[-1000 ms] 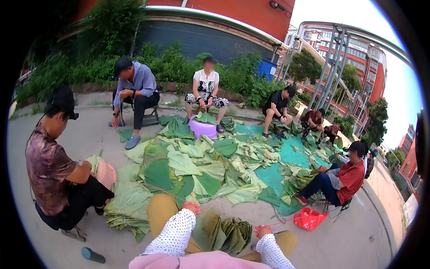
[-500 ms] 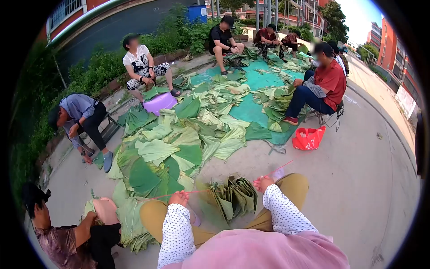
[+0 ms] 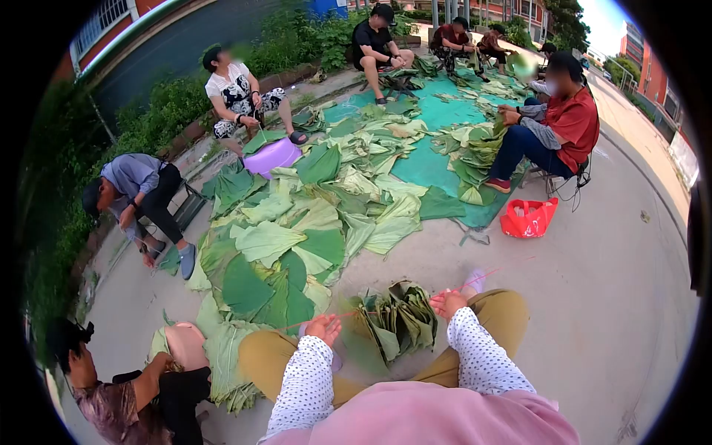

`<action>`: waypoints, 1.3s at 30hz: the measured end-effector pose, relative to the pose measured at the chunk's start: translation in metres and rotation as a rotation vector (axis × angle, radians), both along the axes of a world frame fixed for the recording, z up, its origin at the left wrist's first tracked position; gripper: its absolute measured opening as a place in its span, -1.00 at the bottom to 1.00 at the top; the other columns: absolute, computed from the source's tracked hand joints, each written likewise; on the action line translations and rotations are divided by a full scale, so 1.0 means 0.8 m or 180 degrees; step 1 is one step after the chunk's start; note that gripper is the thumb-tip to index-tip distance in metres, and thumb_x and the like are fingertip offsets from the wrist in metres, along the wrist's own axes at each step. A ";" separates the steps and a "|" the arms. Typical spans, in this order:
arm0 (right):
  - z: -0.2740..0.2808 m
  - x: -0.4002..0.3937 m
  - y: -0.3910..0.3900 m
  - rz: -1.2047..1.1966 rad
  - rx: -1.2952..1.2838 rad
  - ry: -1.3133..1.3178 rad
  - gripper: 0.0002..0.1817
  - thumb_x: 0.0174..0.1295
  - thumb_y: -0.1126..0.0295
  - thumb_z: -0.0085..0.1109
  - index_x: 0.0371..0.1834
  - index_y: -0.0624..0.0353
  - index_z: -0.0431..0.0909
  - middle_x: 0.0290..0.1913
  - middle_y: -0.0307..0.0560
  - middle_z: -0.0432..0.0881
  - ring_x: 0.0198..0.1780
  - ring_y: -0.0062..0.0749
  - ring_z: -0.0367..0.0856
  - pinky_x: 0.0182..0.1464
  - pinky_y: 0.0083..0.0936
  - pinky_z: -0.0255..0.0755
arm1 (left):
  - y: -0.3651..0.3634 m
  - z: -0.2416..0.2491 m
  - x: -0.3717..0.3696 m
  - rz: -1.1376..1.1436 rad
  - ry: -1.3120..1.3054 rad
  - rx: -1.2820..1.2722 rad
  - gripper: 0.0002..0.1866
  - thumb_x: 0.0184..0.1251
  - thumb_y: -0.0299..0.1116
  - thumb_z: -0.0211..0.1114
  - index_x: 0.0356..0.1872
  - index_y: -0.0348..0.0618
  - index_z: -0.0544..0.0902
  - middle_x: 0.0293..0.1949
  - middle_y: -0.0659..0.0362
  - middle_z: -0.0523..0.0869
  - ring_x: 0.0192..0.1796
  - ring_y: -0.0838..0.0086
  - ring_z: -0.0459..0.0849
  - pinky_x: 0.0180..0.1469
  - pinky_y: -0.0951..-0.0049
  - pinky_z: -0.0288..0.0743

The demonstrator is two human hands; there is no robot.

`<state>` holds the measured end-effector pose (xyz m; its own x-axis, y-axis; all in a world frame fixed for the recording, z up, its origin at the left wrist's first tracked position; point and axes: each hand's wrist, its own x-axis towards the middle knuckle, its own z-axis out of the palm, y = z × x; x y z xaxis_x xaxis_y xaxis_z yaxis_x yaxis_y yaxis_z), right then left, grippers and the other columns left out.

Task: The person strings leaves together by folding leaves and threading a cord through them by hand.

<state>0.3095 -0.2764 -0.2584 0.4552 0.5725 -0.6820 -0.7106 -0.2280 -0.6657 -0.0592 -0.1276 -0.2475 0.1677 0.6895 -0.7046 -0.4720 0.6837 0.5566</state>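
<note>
A bundle of folded green leaves point(image 3: 397, 319) hangs between my knees, threaded on a thin red string point(image 3: 347, 314). My left hand point(image 3: 323, 328) is closed on the string to the left of the bundle. On the bundle's right side my right hand point(image 3: 448, 303) pinches the same string, whose free end sticks out past the fingers. Both hands are apart from the leaves. Beyond them lies a wide spread of large green leaves point(image 3: 271, 245) on the ground.
Several seated people surround the leaves, one at lower left beside a pink container point(image 3: 187, 345). A purple basin point(image 3: 272, 157) stands among the leaves. A red bag point(image 3: 529, 218) sits at right, near a green sheet point(image 3: 430, 172).
The view has shifted, so the scene sits slightly lower and further right. The person in red at right has raised their hands from their lap. Both my hands keep hold of the string.
</note>
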 end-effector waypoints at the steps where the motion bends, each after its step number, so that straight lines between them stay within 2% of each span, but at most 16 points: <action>1: 0.002 -0.001 -0.002 0.0084 -0.0007 -0.0052 -0.69 0.49 0.16 -0.28 -0.06 0.17 0.35 -0.21 0.07 0.63 -0.34 -0.12 0.69 -0.48 -0.32 0.46 | 0.003 -0.011 0.001 -0.0128 0.0012 0.0015 -0.75 0.34 -0.53 0.09 0.00 -0.07 0.37 0.01 -0.02 0.55 0.06 0.06 0.55 0.02 0.02 0.51; 4: 0.012 -0.003 -0.005 0.0185 -0.0022 -0.0035 -0.67 0.49 0.15 -0.28 -0.03 0.19 0.34 -0.18 0.07 0.63 -0.29 -0.13 0.69 -0.45 -0.32 0.46 | 0.007 -0.024 0.004 -0.0021 -0.0128 0.0166 -0.81 0.35 -0.50 0.15 -0.06 -0.08 0.44 -0.02 -0.02 0.58 0.10 0.09 0.56 0.08 0.04 0.49; 8: 0.009 -0.001 -0.009 0.0199 -0.0009 -0.0068 -0.68 0.49 0.16 -0.25 -0.01 0.19 0.37 -0.08 0.13 0.62 -0.21 -0.09 0.70 -0.43 -0.33 0.49 | 0.004 -0.016 0.008 -0.0405 -0.0149 0.0302 -0.90 0.40 -0.45 0.10 -0.12 -0.11 0.48 -0.03 -0.01 0.62 0.01 0.09 0.63 0.05 0.11 0.53; 9: 0.013 0.000 -0.015 0.0403 0.0098 -0.0030 -0.73 0.50 0.18 -0.23 -0.11 0.10 0.40 -0.19 -0.03 0.68 -0.26 -0.25 0.71 -0.37 -0.40 0.51 | 0.000 -0.010 0.009 -0.0483 -0.0187 0.0359 -0.90 0.41 -0.46 0.09 -0.11 -0.12 0.47 -0.02 -0.03 0.62 0.05 0.08 0.62 0.06 0.11 0.54; 11: 0.029 -0.002 -0.025 0.0468 0.0412 0.0255 -0.77 0.48 0.21 -0.17 -0.10 0.10 0.43 -0.14 -0.05 0.68 -0.21 -0.29 0.70 -0.30 -0.46 0.51 | -0.008 0.003 0.015 -0.0487 -0.0105 0.0455 -0.87 0.41 -0.45 0.11 -0.09 -0.16 0.44 -0.04 -0.05 0.62 0.05 0.11 0.63 0.08 0.11 0.55; 12: 0.049 -0.016 -0.022 0.0521 0.0055 -0.0303 -0.78 0.48 0.23 -0.15 -0.10 0.10 0.44 -0.14 -0.06 0.67 -0.22 -0.31 0.70 -0.31 -0.47 0.51 | -0.006 0.004 0.019 -0.0440 0.0056 0.0616 -0.85 0.41 -0.47 0.08 -0.05 -0.17 0.40 -0.04 -0.05 0.58 0.05 0.11 0.61 0.08 0.13 0.54; 13: 0.047 -0.016 -0.022 0.0511 0.0113 -0.0367 -0.79 0.47 0.25 -0.13 -0.09 0.13 0.43 -0.15 -0.05 0.67 -0.23 -0.31 0.70 -0.31 -0.47 0.50 | -0.006 0.011 0.022 -0.0251 0.0314 0.0696 -0.88 0.42 -0.43 0.12 -0.12 -0.21 0.43 -0.14 -0.04 0.66 -0.04 0.15 0.69 -0.01 0.20 0.62; 16: 0.050 -0.012 -0.025 0.0346 0.0057 -0.0582 -0.80 0.47 0.28 -0.13 -0.08 0.16 0.41 -0.19 -0.02 0.67 -0.28 -0.29 0.70 -0.37 -0.46 0.50 | -0.009 0.034 0.033 -0.0237 0.0548 0.0929 -0.88 0.44 -0.42 0.09 -0.11 -0.20 0.42 -0.17 -0.02 0.66 -0.11 0.20 0.70 -0.08 0.24 0.63; 19: 0.055 -0.003 -0.027 -0.0018 0.0047 -0.0513 -0.81 0.47 0.29 -0.14 -0.08 0.17 0.39 -0.27 -0.04 0.67 -0.39 -0.33 0.68 -0.47 -0.50 0.47 | -0.017 0.090 0.055 -0.0353 0.0559 0.1272 -0.87 0.45 -0.41 0.08 -0.09 -0.20 0.43 -0.18 -0.01 0.68 -0.19 0.28 0.72 -0.14 0.33 0.63; 24: 0.038 0.015 -0.037 -0.0520 -0.0156 -0.0195 -0.80 0.49 0.25 -0.17 -0.17 0.08 0.41 -0.36 -0.19 0.63 -0.50 -0.59 0.52 -0.53 -0.64 0.40 | -0.086 0.225 0.104 -0.0966 0.0622 0.3034 -0.85 0.46 -0.42 0.08 -0.08 -0.27 0.48 -0.15 -0.02 0.69 -0.17 0.33 0.73 -0.12 0.40 0.62; 27: 0.032 0.018 -0.033 -0.0343 -0.0100 0.0202 -0.81 0.49 0.25 -0.17 -0.19 0.06 0.41 -0.37 -0.21 0.63 -0.56 -0.61 0.44 -0.55 -0.64 0.36 | -0.073 0.246 0.112 -0.1012 0.0810 0.3643 -0.83 0.46 -0.43 0.07 -0.06 -0.30 0.49 -0.17 -0.02 0.70 -0.18 0.33 0.73 -0.11 0.42 0.62; 29: 0.038 0.004 -0.032 -0.0316 -0.0111 0.0300 -0.81 0.50 0.26 -0.18 -0.21 0.06 0.41 -0.37 -0.21 0.62 -0.58 -0.63 0.39 -0.56 -0.65 0.31 | -0.060 0.261 0.116 -0.0896 0.0867 0.3213 -0.84 0.46 -0.45 0.07 -0.07 -0.31 0.50 -0.18 -0.03 0.70 -0.18 0.33 0.73 -0.10 0.43 0.62; 31: 0.048 -0.002 -0.026 0.0109 0.0248 0.0130 -0.80 0.50 0.27 -0.19 -0.23 0.07 0.39 -0.37 -0.19 0.61 -0.58 -0.64 0.38 -0.57 -0.66 0.29 | -0.060 0.284 0.128 -0.1080 0.0851 0.3556 -0.84 0.46 -0.45 0.07 -0.07 -0.31 0.50 -0.19 -0.02 0.70 -0.19 0.34 0.72 -0.10 0.43 0.61; 33: 0.053 -0.005 -0.023 0.0009 0.0355 0.0218 -0.81 0.51 0.27 -0.20 -0.21 0.09 0.39 -0.35 -0.18 0.63 -0.56 -0.65 0.39 -0.55 -0.66 0.29 | -0.067 0.298 0.139 -0.1085 0.0775 0.3715 -0.85 0.46 -0.45 0.08 -0.11 -0.32 0.50 -0.24 0.01 0.71 -0.26 0.42 0.72 -0.16 0.48 0.60; 36: 0.034 0.001 -0.024 -0.0045 0.0226 0.0349 -0.83 0.50 0.29 -0.18 -0.16 0.10 0.39 -0.30 -0.16 0.65 -0.54 -0.63 0.42 -0.50 -0.64 0.34 | -0.038 0.290 0.133 -0.1072 0.1099 0.3108 -0.85 0.45 -0.45 0.09 -0.09 -0.33 0.50 -0.21 0.00 0.71 -0.25 0.41 0.72 -0.16 0.46 0.60; 39: 0.055 -0.012 -0.019 0.0140 0.0458 0.0012 -0.82 0.49 0.31 -0.18 -0.17 0.12 0.40 -0.31 -0.15 0.65 -0.55 -0.60 0.43 -0.49 -0.62 0.36 | -0.055 0.302 0.134 -0.1406 0.0920 0.3866 -0.85 0.46 -0.44 0.09 -0.08 -0.31 0.50 -0.18 -0.01 0.70 -0.21 0.36 0.72 -0.11 0.44 0.60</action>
<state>0.3000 -0.2920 -0.2142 0.4251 0.6837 -0.5932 -0.7046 -0.1615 -0.6910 0.0483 -0.1715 -0.0063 0.4886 0.8297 0.2698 -0.1016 -0.2530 0.9621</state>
